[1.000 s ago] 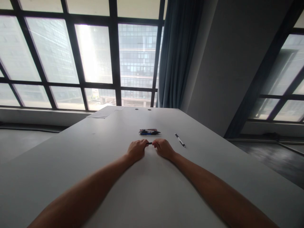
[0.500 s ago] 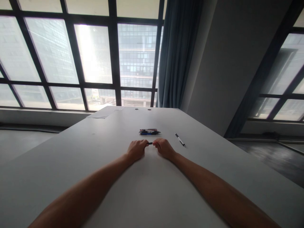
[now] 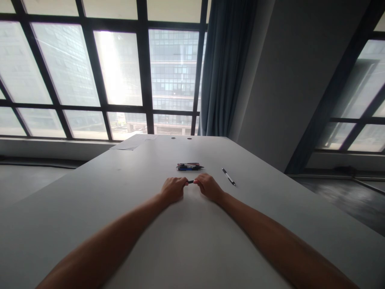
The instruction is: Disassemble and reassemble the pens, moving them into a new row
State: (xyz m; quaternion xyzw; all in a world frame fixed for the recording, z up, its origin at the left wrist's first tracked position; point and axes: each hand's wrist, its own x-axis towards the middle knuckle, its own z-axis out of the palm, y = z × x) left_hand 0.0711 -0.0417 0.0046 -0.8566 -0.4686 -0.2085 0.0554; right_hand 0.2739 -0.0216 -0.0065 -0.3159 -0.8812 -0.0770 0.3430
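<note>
Head view: the left hand (image 3: 174,189) and the right hand (image 3: 209,187) meet over the middle of the white counter (image 3: 189,241), with a dark stick (image 3: 191,182) between them. The left fingers are clamped on one end of it and the right fingers on the other, so only a short middle stretch shows; it may be a pen, but too much is covered to be sure. Whether the stick touches the counter cannot be told.

What has changed over the last second is slight. The right hand's knuckles ride a touch higher than they did, while the left hand stays almost exactly where it was. The gap between the hands looks much the same, and neither hand has let go. For the work in hand, this reads as a small shift in the right hand's hold rather than a release; whether it is a twist, a pull or a bend is too fine to judge.

Just beyond the hands, a bunch of pens (image 3: 189,167) lies sideways, unmoved. A black-and-white pen (image 3: 229,177) rests at a slant to the right, apart from the bunch and untouched.
</note>
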